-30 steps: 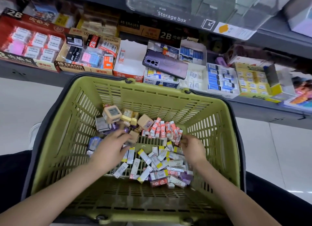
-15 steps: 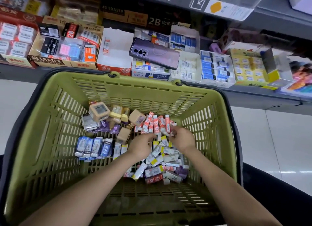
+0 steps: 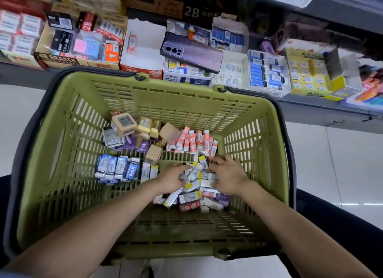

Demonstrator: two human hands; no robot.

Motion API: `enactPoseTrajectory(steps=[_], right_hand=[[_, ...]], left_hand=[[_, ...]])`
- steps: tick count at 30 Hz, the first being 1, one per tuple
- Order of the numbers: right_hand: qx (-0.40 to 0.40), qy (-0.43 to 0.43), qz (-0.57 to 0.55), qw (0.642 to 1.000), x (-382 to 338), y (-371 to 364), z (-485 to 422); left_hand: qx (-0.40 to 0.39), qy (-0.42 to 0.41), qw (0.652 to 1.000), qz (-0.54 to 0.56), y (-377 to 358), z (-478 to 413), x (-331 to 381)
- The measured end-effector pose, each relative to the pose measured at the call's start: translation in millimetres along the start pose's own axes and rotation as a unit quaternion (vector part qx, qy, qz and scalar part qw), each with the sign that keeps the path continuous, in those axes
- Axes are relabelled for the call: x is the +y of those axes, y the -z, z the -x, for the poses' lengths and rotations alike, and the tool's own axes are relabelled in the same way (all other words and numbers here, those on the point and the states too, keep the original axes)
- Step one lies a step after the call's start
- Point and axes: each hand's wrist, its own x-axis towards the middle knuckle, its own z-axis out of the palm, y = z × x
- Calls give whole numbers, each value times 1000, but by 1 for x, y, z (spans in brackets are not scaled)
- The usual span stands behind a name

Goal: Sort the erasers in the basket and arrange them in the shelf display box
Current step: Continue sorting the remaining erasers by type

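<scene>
The green basket (image 3: 145, 95) holds erasers in groups. Blue ones (image 3: 116, 169) lie in a row at the left, red-and-white ones (image 3: 192, 142) stand along the far wall, and tan cubes (image 3: 124, 125) and purple packets (image 3: 143, 146) fill the far left. A mixed pile of yellow-and-white erasers (image 3: 192, 197) lies at the middle right. My left hand (image 3: 171, 179) is in this pile, fingers curled round a few erasers. My right hand (image 3: 228, 177) rests on the pile's right side with fingers spread. A nearly empty white display box (image 3: 145, 53) stands on the shelf behind.
A purple phone (image 3: 191, 53) lies on the shelf boxes just past the basket's far rim. Display boxes of blue erasers (image 3: 267, 72), yellow erasers (image 3: 306, 74) and a 4B eraser box (image 3: 56, 59) line the shelf. White floor shows on both sides.
My left hand has moved right from the tan cubes into the mixed pile, uncovering the blue row. My right hand stays at the pile. The view has tilted down and closer.
</scene>
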Motion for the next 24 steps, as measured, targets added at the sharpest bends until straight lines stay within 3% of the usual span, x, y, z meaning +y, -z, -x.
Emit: enactPoseTrajectory(steps=[5,9,15,19,24], right_hand=[[-39,0,-81,996,9,1,17],[30,13,-45,998,5,-7,10],[128,-21,-131,983,-9,-11,-12],[77,11,-118,990,-15,-17,-25],[53,14,-22,998,-17,-10,-22]], left_hand=[[-17,40,995,89,-4,-1,-4],[-22,26,998,51,-11,3,0],[43,23,998,29,-8,11,1],[29,54,998,-5,7,25,3],[51,100,994,14,29,67,-9]])
